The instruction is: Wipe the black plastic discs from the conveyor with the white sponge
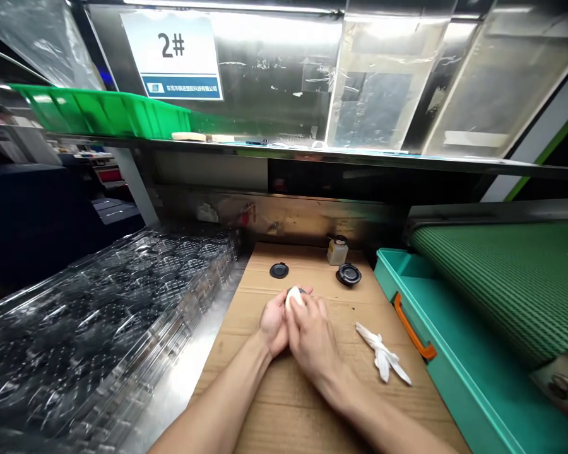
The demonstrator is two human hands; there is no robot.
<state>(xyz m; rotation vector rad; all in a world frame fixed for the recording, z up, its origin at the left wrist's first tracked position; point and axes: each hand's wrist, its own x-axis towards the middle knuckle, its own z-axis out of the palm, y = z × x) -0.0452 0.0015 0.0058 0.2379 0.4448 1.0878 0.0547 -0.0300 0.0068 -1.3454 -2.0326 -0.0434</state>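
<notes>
Right now, our left hand [273, 326] and right hand [312, 337] cup a white rounded piece [294, 297] at the middle of the cardboard sheet [236, 378].

Both hands are curled closed around it, fingers meeting over it, with a dark edge showing at its top; what lies beneath stays hidden. At 9 o'clock sit stacked clear plastic trays [99, 334]. A black disc [279, 270] lies at 11 o'clock, a small bottle [337, 251] at 12, a black ringed round part [348, 275] at 1, and a white glove [383, 354] at 3. Further right are a teal tray [407, 302] and a green conveyor belt [497, 284], while a green bin [104, 113] and a "2#" sign [170, 53] stand above at 11.
</notes>
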